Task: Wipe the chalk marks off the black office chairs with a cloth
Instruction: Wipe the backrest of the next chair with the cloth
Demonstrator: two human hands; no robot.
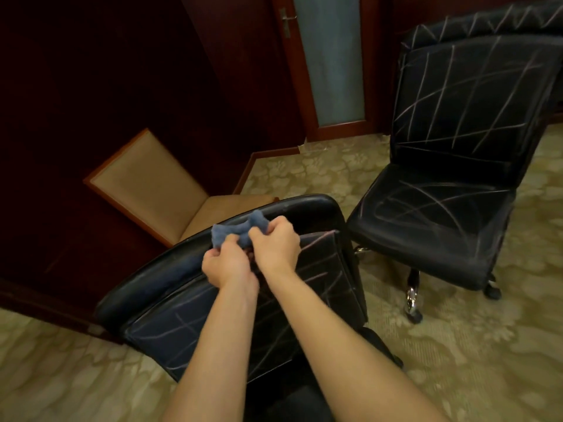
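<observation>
Cloth (236, 231), blue and bunched up, is held by both hands over the top of the near chair (189, 303): left hand (227, 263) grips its near end, right hand (275, 243) pinches the far end. Far-right chair (451, 184) has chalk lines all over its seat and back.

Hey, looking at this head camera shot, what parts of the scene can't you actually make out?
Head view only:
- Most of the blue cloth: bunched inside the left hand and right hand.
- Near chair seat and base: hidden by the forearms and its backrest.
- Far chair top: cut by the frame edge.
- Tan chair legs: behind the near chair.
</observation>
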